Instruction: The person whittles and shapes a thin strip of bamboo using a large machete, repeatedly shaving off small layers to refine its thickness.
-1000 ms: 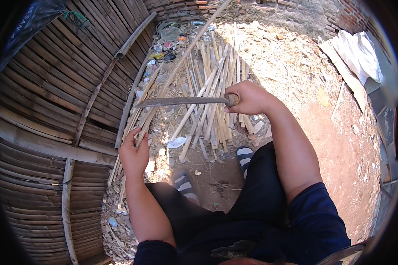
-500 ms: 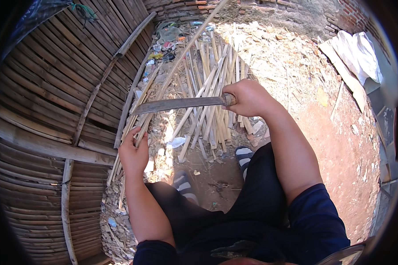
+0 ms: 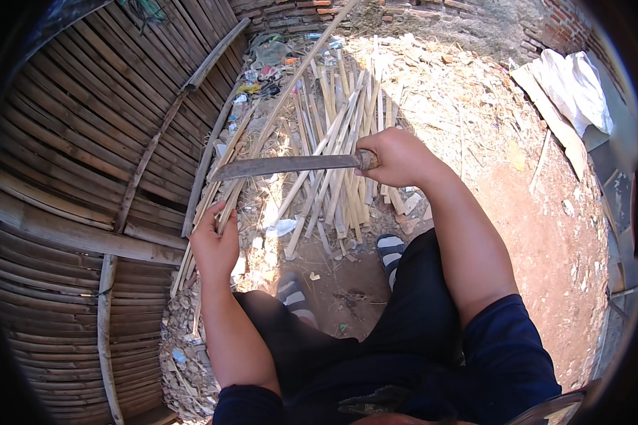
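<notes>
My right hand [image 3: 398,157] is closed round the short wooden handle of a machete [image 3: 283,166]. Its blade points left and lies level across a long bamboo strip [image 3: 301,74]; whether the two touch I cannot tell. That strip slants from the lower left up past the top of the picture. Fingers of my left hand [image 3: 216,244] are curled on it just below the blade tip. Beyond and under the blade, a heap of cut bamboo strips [image 3: 351,120] lies loosely crossed on the ground.
A bamboo slat wall [image 3: 71,163] stands close on the left. At the back is a brick wall [image 3: 305,18]. Rubble and litter cover the ground, with a white sack [image 3: 571,85] at the far right. My sandalled feet [image 3: 390,255] are near the heap.
Almost nothing differs. The long bamboo strip's far end has shifted slightly to the left; both hands and the machete stay in nearly the same place.
</notes>
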Motion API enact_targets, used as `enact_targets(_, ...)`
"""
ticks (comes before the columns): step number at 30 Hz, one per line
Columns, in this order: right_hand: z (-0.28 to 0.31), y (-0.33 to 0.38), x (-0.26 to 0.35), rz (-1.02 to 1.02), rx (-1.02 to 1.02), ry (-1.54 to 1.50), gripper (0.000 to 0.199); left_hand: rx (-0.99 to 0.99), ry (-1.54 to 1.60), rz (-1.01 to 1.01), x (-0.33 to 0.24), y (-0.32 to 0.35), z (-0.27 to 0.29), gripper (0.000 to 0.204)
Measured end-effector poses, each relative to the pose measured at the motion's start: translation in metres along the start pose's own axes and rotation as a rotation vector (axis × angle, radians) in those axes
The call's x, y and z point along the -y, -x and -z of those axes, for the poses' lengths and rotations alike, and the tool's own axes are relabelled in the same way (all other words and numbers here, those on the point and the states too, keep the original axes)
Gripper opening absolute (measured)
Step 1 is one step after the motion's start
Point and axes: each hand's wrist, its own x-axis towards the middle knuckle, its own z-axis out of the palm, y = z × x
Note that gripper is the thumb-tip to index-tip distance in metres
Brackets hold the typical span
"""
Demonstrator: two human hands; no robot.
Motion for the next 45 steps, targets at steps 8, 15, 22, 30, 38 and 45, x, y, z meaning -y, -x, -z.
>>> enact_targets(8, -0.002, -0.001, -0.025, -0.082, -0.276, -0.098, 0.031, -0.021, 0.067, -0.014, 0.017, -0.004, 0.004, 0.030)
enact_targets(15, 0.010, 0.004, -0.024, -0.275, -0.193, -0.088, 0.038, -0.017, -0.054, -0.034, 0.002, -0.002, 0.007, 0.031)
enact_targets(22, -0.003, -0.002, 0.018, 0.061, 0.051, 0.031, 0.036, 0.006, -0.042, 0.033, -0.008, 0.000, 0.005, 0.031)
enact_targets(30, 0.011, 0.000, -0.038, -0.343, -0.271, -0.192, 0.035, -0.021, -0.007, 0.057, 0.023, -0.009, 0.005, 0.030)
enact_targets(38, -0.003, -0.003, -0.009, -0.037, -0.079, -0.027, 0.036, -0.065, -0.020, -0.054, 0.019, -0.005, -0.001, 0.032)
enact_targets(45, 0.000, -0.005, -0.001, -0.088, -0.122, -0.006, 0.037, 0.017, 0.066, 0.093, 0.012, -0.004, 0.006, 0.029)
